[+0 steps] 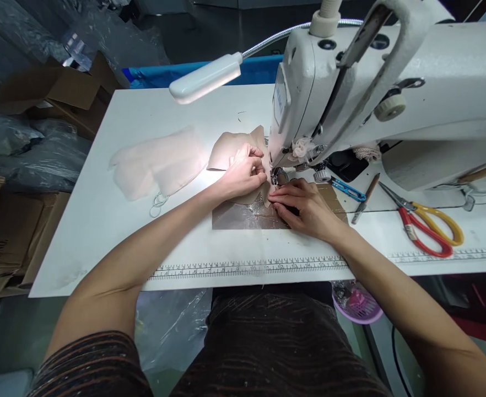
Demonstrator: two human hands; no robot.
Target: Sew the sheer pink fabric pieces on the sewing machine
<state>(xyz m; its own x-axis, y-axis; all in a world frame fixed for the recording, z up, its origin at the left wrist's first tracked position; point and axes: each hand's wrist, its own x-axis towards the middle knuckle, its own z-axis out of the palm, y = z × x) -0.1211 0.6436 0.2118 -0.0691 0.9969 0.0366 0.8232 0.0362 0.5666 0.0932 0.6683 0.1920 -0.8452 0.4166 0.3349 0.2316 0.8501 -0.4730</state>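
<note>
A beige fabric piece (231,144), curved like a cup, lies under the sewing machine's presser foot (274,175). My left hand (246,172) rests on it left of the needle, thumb and fingers drawn together on the cloth. Just in front of the foot, my right hand (303,205) has its fingertips and thumb closed on the fabric's near edge. Beneath both hands is a brownish, shiny plate (243,218). Farther left, a pale pink fabric piece (160,160) lies flat, with a thin loop of cord (157,204) at its near edge.
The white sewing machine (350,82) fills the right side, and a lamp (205,77) hangs over the table. Scissors (425,223), blue thread snips (347,189) and a brown pencil-like tool (366,198) lie right. A printed ruler (243,269) runs along the front edge. Cardboard boxes (15,237) stand left.
</note>
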